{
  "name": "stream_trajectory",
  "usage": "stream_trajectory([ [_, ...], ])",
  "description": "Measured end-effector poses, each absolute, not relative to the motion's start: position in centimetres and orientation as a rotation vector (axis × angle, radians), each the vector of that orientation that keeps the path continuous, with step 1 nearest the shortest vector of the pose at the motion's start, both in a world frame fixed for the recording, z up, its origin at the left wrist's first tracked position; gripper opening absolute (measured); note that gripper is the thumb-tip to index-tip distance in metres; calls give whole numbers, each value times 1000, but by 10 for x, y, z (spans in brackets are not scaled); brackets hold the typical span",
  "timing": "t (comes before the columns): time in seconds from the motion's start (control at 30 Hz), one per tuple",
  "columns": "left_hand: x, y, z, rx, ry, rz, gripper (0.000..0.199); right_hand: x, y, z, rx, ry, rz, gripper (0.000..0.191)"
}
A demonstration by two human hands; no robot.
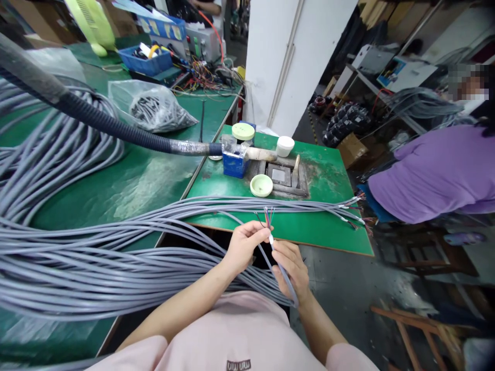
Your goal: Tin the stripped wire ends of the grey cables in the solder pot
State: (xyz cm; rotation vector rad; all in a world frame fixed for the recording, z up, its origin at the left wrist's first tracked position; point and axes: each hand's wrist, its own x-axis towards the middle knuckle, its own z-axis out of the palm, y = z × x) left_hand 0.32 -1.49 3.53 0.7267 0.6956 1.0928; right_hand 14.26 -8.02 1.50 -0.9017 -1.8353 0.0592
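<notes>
Near the front edge of the green table, both my hands are at the end of one grey cable [285,278]. Thin coloured wires [266,217] fan out upward from its stripped end, just above a white band [271,239]. My left hand [247,242] pinches the wires between thumb and fingers. Below the band, my right hand [292,265] has its fingers closed around the grey jacket, and the cable bends down past the palm. Behind my hands lies a bundle of grey cables [232,202], their wire ends spread at the table's right side.
A flexible duct hose [127,131] reaches over the table to a blue box [235,165]. Beside it are a soldering pot [279,175], a pale dish [261,185] and a white cup [285,146]. Coiled cables [58,206] fill the left. A person in purple [433,170] is at right.
</notes>
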Motion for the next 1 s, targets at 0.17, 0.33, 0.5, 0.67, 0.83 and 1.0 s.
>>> stream_trajectory([
  [0.17,5,-13,40,678,691,1076,21,144,-77,15,-868,-1825,104,41],
  [0.33,3,-9,44,610,689,1049,28,140,-77,8,-897,-1713,236,38],
  [0.5,1,-5,45,582,564,971,32,137,-77,9,-959,-1534,388,34],
  [0.67,0,-2,42,551,553,955,30,133,-76,19,-1010,-1470,438,30],
  [0.83,-3,-3,36,491,552,938,32,136,-78,20,-968,-1599,535,32],
  [1.0,-3,-6,29,582,598,988,38,166,-70,27,-1079,-1645,676,28],
])
